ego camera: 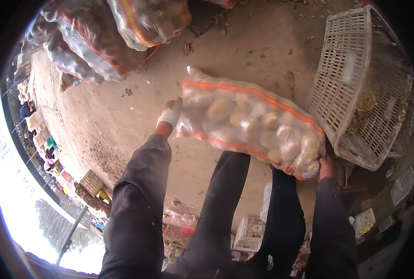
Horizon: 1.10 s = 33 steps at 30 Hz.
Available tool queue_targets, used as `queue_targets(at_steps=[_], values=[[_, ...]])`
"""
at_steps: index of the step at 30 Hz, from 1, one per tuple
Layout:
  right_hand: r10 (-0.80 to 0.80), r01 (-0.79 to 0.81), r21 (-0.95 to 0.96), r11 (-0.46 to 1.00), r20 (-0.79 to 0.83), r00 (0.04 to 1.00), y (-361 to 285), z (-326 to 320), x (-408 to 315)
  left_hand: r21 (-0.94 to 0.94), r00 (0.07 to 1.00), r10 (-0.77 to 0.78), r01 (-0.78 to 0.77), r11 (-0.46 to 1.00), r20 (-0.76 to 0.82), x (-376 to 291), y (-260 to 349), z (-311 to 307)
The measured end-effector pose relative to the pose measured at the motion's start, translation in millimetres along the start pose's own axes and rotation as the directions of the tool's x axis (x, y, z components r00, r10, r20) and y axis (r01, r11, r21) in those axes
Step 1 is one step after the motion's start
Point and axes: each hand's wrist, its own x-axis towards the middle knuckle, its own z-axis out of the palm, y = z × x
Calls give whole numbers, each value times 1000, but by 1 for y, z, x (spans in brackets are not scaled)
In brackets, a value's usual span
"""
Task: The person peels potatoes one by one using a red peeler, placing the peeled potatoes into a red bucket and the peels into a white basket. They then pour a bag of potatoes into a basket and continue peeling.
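A long translucent plastic mesh sack [252,120] with orange stripes, full of round tan produce that looks like potatoes, lies across in front of my legs. My left hand [170,111], in a white knit glove with dark fingers, is at the sack's left end; the fingertips touch or nearly touch its edge, and whether they grip is not clear. My right hand [325,166] holds the sack's lower right corner, its fingers partly hidden behind the plastic.
Several filled sacks [88,45] stand at the upper left. White slatted plastic crates [344,76], one with yellowish scraps inside, lean close to the sack's right end. Another crate [250,232] sits behind my legs. Dirt and debris are scattered on the brown floor [106,132].
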Motion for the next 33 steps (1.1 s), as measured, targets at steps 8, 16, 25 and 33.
queue_targets(at_steps=[8, 16, 25, 33], values=[[74, -93, 282, 955, 77, 994, 50, -1, 23, -654, 934, -128, 328, 681, 334, 100, -34, 43], [173, -166, 283, 945, 1, 985, 89, -28, 16, -786, 852, 190, 334, 520, 487, 154, -102, 62], [66, -66, 10, 998, -59, 996, -18, 19, -39, -764, 765, 172, 543, 348, 621, 155, -103, 73], [164, -159, -172, 972, 15, 986, -154, -5, -150, -743, 818, 117, 440, 504, 564, 71, -37, 74]])
